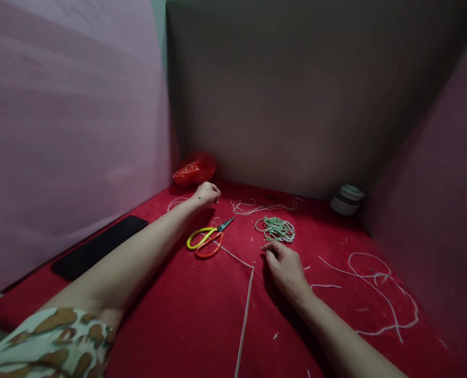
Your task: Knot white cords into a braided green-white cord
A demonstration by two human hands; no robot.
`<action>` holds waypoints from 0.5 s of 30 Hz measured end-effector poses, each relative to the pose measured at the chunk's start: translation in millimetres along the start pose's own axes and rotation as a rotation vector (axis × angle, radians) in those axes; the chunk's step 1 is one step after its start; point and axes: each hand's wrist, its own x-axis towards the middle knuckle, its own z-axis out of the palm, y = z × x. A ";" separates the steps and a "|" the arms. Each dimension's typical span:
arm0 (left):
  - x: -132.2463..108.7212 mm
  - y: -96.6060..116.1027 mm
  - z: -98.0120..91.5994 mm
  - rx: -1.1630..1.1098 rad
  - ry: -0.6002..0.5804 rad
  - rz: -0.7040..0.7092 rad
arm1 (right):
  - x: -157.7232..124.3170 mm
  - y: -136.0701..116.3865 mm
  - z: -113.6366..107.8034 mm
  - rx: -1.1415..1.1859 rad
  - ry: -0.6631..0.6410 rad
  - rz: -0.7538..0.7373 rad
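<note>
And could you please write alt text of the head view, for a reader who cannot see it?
A person's curled left hand is near a red plastic bag, the right hand beside a green and white cord pile, over a red surface. Scissors with yellow and red handles lie between the arms; loose pale string lies at right.

I've got a pale cord (245, 316) lying sharply bent, one leg reaching the scissors (209, 252) with red and yellow handles. Green-and-white braided cords (277, 229) sit in a loose heap farther back.
</note>
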 end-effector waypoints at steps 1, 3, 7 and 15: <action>1.6 -1.9 -2.7 0.066 0.048 0.002 | 0.1 0.9 0.3 0.008 -0.003 0.001; 5.0 -8.0 -11.0 0.200 0.176 0.005 | 0.4 2.8 1.5 0.020 -0.003 0.008; 20.1 -19.0 -27.2 0.411 0.349 0.027 | 0.6 5.7 4.3 0.036 -0.002 0.015; 82.5 -20.7 -28.0 0.599 0.306 0.028 | 0.4 4.8 4.1 0.077 0.000 -0.009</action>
